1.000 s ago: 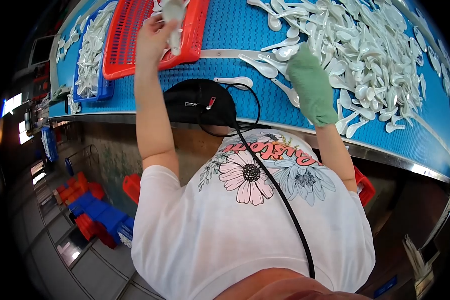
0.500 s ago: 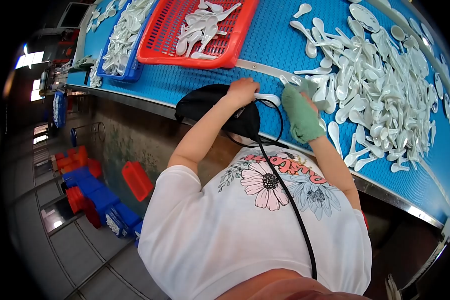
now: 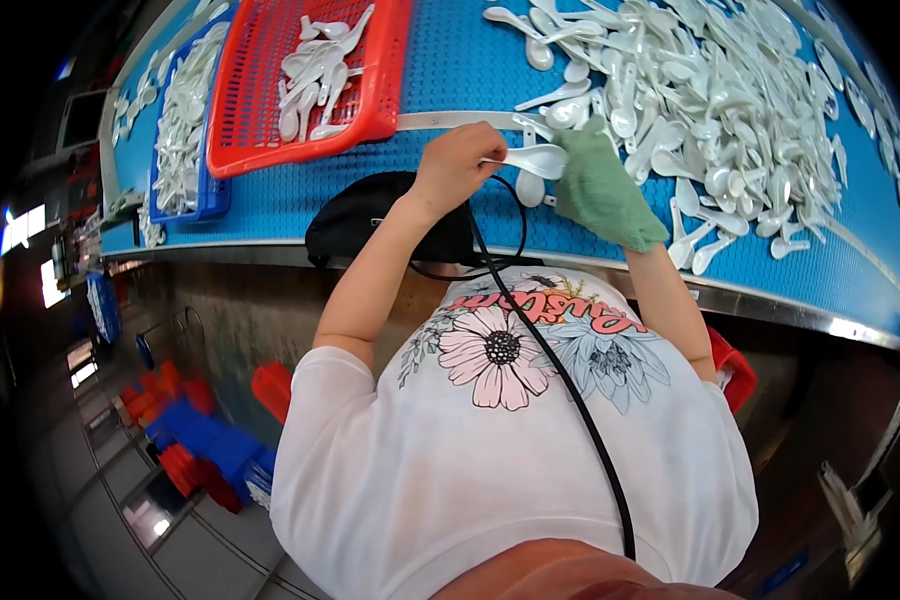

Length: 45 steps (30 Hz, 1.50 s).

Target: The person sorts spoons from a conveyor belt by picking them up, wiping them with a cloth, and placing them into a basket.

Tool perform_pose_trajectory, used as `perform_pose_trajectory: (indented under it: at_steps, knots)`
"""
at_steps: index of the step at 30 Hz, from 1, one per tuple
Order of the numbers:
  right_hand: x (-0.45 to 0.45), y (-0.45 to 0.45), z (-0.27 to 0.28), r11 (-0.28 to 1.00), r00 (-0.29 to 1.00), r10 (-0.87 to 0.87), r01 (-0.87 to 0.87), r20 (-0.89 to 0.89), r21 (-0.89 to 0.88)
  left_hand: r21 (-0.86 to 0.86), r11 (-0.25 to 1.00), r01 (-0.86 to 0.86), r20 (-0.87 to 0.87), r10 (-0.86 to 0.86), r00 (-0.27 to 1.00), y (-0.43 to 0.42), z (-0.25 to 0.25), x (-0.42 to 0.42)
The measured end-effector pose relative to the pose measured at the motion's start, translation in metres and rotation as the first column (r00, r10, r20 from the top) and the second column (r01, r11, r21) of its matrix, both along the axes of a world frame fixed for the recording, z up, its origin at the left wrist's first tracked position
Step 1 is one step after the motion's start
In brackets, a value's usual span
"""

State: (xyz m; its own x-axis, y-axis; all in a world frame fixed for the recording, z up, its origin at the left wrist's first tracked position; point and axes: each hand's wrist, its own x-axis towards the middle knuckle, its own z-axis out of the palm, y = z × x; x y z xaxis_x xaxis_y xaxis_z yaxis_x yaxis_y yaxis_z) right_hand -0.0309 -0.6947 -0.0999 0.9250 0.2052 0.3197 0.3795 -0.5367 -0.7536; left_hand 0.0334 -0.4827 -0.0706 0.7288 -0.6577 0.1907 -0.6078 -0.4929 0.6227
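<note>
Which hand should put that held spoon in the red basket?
Probably the left hand: it holds the spoon and is nearer the red basket. The green-covered right hand is farther away.

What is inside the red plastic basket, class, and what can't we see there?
White soup spoons lie heaped inside the red plastic basket. Upper spoons partly cover those underneath and the basket's floor; its far end is out of view.

A blue tabletop (image 3: 455,85) carries white spoons (image 3: 730,135), a red basket (image 3: 382,105) and a blue basket (image 3: 213,207).
</note>
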Motion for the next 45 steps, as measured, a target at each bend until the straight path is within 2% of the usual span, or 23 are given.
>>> perform_pose_trajectory:
  at_steps: [2, 3, 4, 5, 10, 12, 14, 15, 16, 17, 19, 21, 22, 23, 24, 26, 29, 30, 32, 34, 42, 44, 45]
  knots:
    - [0.003, 0.001, 0.019, 0.933, 0.915, 0.206, -0.076, 0.346, -0.352, -0.072, 0.996, 0.057, -0.137, -0.066, 0.988, -0.019, 0.009, -0.001]
    - [-0.003, 0.01, 0.033, 0.957, 0.981, 0.012, 0.045, 0.195, -0.287, -0.288, 0.955, -0.069, -0.448, -0.071, 0.891, -0.028, 0.01, -0.001]
    - [-0.005, 0.005, 0.04, 0.956, 0.982, 0.0, 0.055, 0.187, -0.288, -0.43, 0.865, -0.257, -0.704, -0.143, 0.696, -0.035, 0.012, 0.0]
    - [-0.007, 0.001, 0.045, 0.96, 0.976, -0.031, 0.089, 0.215, -0.265, -0.407, 0.853, -0.326, -0.771, -0.129, 0.624, -0.041, 0.014, 0.001]
    - [-0.014, -0.018, 0.047, 0.897, 0.965, -0.174, 0.237, 0.196, -0.374, -0.496, 0.823, -0.276, -0.711, -0.203, 0.673, -0.066, -0.001, -0.003]
    - [-0.022, -0.045, 0.041, 0.9, 0.973, -0.163, 0.214, 0.162, -0.379, -0.485, 0.736, -0.472, -0.795, -0.146, 0.589, -0.063, -0.005, 0.009]
    - [-0.038, -0.074, 0.042, 0.741, 0.925, -0.239, 0.37, 0.295, -0.56, -0.42, 0.74, -0.526, -0.851, -0.119, 0.512, -0.051, -0.02, 0.027]
    - [-0.046, -0.078, 0.042, 0.74, 0.926, -0.238, 0.368, 0.292, -0.564, -0.141, 0.913, -0.382, -0.804, 0.119, 0.582, -0.045, -0.026, 0.033]
    - [-0.056, -0.078, 0.042, 0.605, 0.914, -0.275, 0.405, 0.297, -0.686, 0.19, 0.95, -0.249, -0.667, 0.311, 0.677, -0.042, -0.033, 0.036]
    - [-0.063, -0.078, 0.038, 0.451, 0.9, -0.309, 0.424, 0.309, -0.786, 0.189, 0.95, -0.249, -0.667, 0.31, 0.677, -0.041, -0.046, 0.033]
    - [-0.074, -0.07, 0.008, 0.393, 0.928, -0.242, 0.361, 0.284, -0.846, 0.494, 0.87, -0.005, -0.349, 0.203, 0.915, -0.04, -0.076, 0.025]
    - [-0.081, -0.059, -0.016, 0.33, 0.952, -0.173, 0.299, 0.254, -0.895, 0.515, 0.857, 0.019, -0.313, 0.167, 0.935, -0.045, -0.087, 0.014]
    - [-0.083, -0.047, -0.022, 0.614, 0.912, -0.411, 0.276, -0.001, -0.739, 0.538, 0.841, 0.05, -0.282, 0.123, 0.951, -0.048, -0.089, 0.008]
    - [-0.083, -0.037, -0.028, 0.81, 0.798, -0.514, 0.33, -0.316, -0.485, 0.55, 0.835, 0.026, -0.224, 0.118, 0.967, -0.052, -0.084, 0.002]
    - [-0.082, -0.031, -0.037, 0.811, 0.8, -0.513, 0.331, -0.312, -0.483, 0.552, 0.834, 0.022, -0.22, 0.12, 0.968, -0.055, -0.08, 0.001]
    - [-0.08, -0.019, -0.045, 0.804, 0.717, -0.592, 0.496, -0.367, -0.327, 0.444, 0.895, 0.039, -0.419, 0.169, 0.892, -0.058, -0.075, 0.0]
    - [-0.07, -0.017, -0.033, 0.883, 0.784, -0.464, 0.448, -0.414, -0.14, 0.428, 0.891, 0.151, -0.355, 0.012, 0.935, -0.067, -0.065, -0.015]
    - [-0.067, -0.019, -0.04, 0.882, 0.784, -0.466, 0.45, -0.41, -0.141, 0.426, 0.874, 0.235, -0.309, -0.104, 0.945, -0.069, -0.063, -0.019]
    - [-0.062, -0.023, -0.052, 0.887, 0.898, -0.411, 0.355, -0.155, -0.295, 0.45, 0.859, 0.246, -0.245, -0.146, 0.958, -0.074, -0.065, -0.024]
    - [-0.06, -0.022, -0.052, 0.879, 0.896, -0.416, 0.353, -0.155, -0.321, 0.501, 0.853, 0.144, -0.101, -0.108, 0.989, -0.076, -0.078, -0.023]
    - [-0.051, -0.023, -0.051, 0.902, 0.88, -0.401, 0.332, -0.253, -0.276, 0.552, 0.829, 0.094, 0.071, -0.159, 0.985, -0.065, -0.078, -0.019]
    - [-0.045, -0.035, -0.027, 0.917, 0.972, -0.162, 0.085, -0.168, -0.389, 0.55, 0.83, 0.095, 0.067, -0.157, 0.985, -0.06, -0.067, -0.013]
    - [-0.042, -0.043, -0.028, 0.87, 0.992, -0.025, 0.081, 0.121, -0.487, 0.501, 0.864, 0.038, -0.031, -0.026, 0.999, -0.057, -0.059, -0.01]
